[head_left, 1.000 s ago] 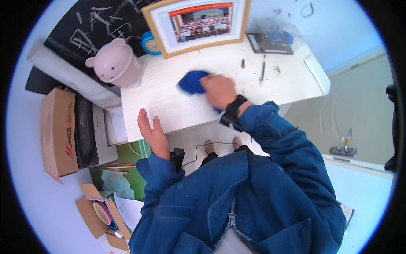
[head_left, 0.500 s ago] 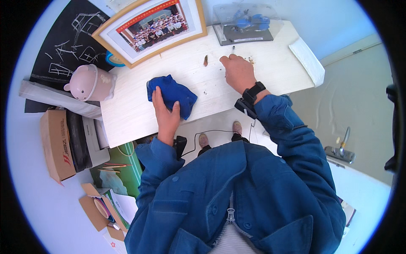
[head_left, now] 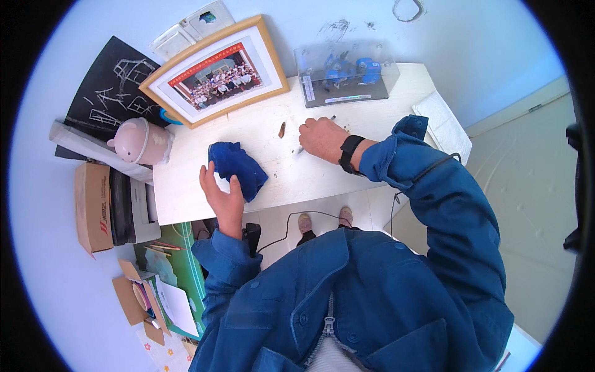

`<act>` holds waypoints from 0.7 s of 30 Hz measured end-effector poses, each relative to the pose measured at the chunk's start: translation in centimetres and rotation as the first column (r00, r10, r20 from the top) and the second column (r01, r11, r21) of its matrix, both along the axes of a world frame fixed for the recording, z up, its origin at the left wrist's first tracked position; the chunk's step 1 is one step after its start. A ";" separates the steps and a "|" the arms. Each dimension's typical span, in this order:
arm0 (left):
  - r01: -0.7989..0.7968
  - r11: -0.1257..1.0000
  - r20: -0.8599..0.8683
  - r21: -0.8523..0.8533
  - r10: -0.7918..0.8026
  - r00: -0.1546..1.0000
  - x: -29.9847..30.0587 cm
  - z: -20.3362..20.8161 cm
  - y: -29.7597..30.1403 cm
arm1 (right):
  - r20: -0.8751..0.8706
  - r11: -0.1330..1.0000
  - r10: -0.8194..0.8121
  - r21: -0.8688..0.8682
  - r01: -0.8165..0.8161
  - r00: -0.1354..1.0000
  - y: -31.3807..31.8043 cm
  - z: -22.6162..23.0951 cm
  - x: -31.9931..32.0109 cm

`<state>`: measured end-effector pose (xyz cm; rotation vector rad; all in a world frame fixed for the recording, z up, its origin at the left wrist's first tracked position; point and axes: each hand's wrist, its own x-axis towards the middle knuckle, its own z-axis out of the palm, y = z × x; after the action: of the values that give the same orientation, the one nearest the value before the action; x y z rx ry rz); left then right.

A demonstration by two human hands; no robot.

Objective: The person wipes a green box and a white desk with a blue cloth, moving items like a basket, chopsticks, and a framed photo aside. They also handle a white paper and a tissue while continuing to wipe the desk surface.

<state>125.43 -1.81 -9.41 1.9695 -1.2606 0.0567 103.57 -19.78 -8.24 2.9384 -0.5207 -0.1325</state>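
A crumpled blue cloth (head_left: 238, 168) lies on the left part of the white tabletop. My left hand (head_left: 224, 199) is at its near left edge, fingers spread; whether a fingertip touches the cloth is hard to tell. Farther right, my right hand (head_left: 323, 141) rests low over the tabletop, knuckles up and fingers curled in. What its fingers hold, if anything, is hidden. By its fingertips shows a small pale bit (head_left: 297, 150). Just beyond lies a small brown scrap (head_left: 282, 129), and a small dark-tipped piece (head_left: 333, 117) sits behind the hand.
A framed group photo (head_left: 217, 77) and a clear display case with blue figures (head_left: 347, 74) stand along the back. At the left end is a pink animal-shaped bin (head_left: 142, 141). White folded sheets (head_left: 441, 124) lie at the right end. Cardboard boxes (head_left: 93, 208) stand below left.
The view has shifted, showing more wall. My left hand's fingers have come off the cloth's top to its edge. My right hand has moved slightly left, its forearm now lying more sideways.
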 end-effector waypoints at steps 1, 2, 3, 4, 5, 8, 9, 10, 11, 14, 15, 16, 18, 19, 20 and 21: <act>0.010 1.000 0.014 -0.029 -0.009 1.000 -0.1 0.7 0.0 | 0.127 0.999 -0.038 0.026 0.035 0.991 0.1 0.5 0.0; 0.009 0.999 0.007 -0.048 -0.008 1.000 -0.2 1.5 -0.1 | 0.234 0.996 -0.084 0.055 0.073 0.969 0.5 1.0 0.1; 0.030 0.994 -0.026 -0.109 -0.033 0.999 -0.6 2.1 -0.2 | 0.302 0.987 -0.146 0.103 0.120 0.942 1.0 1.6 0.2; 0.059 0.987 -0.017 -0.148 -0.062 0.998 -0.9 2.7 -0.5 | 0.428 0.988 -0.142 0.122 0.099 0.892 1.6 2.3 0.3; 0.115 0.984 -0.091 -0.139 -0.128 0.988 -1.2 3.3 -0.8 | 0.480 0.962 -0.238 0.239 0.135 0.844 2.3 3.0 1.4; 0.249 0.961 -0.402 -0.119 -0.276 0.873 -2.4 4.6 -1.8 | 0.566 0.834 -0.446 0.543 0.093 0.694 4.7 4.9 4.4; 0.307 0.941 -0.494 -0.142 -0.336 0.802 -2.6 4.9 -2.1 | 0.568 0.769 -0.513 0.638 0.049 0.644 5.4 5.3 5.1; 0.327 0.943 -0.507 -0.064 -0.313 0.803 -2.6 5.2 -2.4 | 0.609 0.722 -0.555 0.691 -0.035 0.566 6.0 5.6 5.8; 0.331 0.942 -0.553 -0.057 -0.306 0.775 -2.5 5.4 -2.7 | 0.570 0.645 -0.618 0.761 -0.066 0.542 6.3 5.8 6.4; 0.368 0.924 -0.597 -0.109 -0.357 0.719 -1.7 5.4 -3.3 | 0.509 0.466 -0.732 0.859 -0.212 0.453 7.1 5.9 7.7; 0.376 0.918 -0.602 -0.126 -0.372 0.707 -1.3 5.2 -3.2 | 0.495 0.425 -0.753 0.869 -0.254 0.433 7.3 5.8 8.1; 0.378 0.920 -0.598 -0.104 -0.362 0.715 -0.8 4.9 -3.0 | 0.446 0.362 -0.785 0.893 -0.266 0.430 7.5 5.7 8.3; 0.404 0.911 -0.601 -0.082 -0.369 0.709 0.8 4.3 -2.8 | 0.500 0.400 -0.760 0.864 -0.308 0.415 7.9 5.3 8.5; 0.367 0.925 -0.539 -0.100 -0.361 0.761 1.5 3.7 -2.9 | 0.525 0.426 -0.754 0.848 -0.315 0.395 8.0 5.0 8.1; 0.398 0.912 -0.369 -0.096 -0.404 0.837 3.0 3.4 -2.8 | 0.571 0.514 -0.723 0.821 -0.250 0.389 8.2 4.7 7.9; 0.369 0.926 -0.347 -0.077 -0.372 0.861 4.5 2.9 -3.3 | 0.553 0.521 -0.719 0.830 -0.200 0.421 8.1 4.2 6.8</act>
<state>129.89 -5.07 -6.53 1.6018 -1.3624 -0.4687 110.36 -11.71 -4.04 3.4368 -1.5297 1.7705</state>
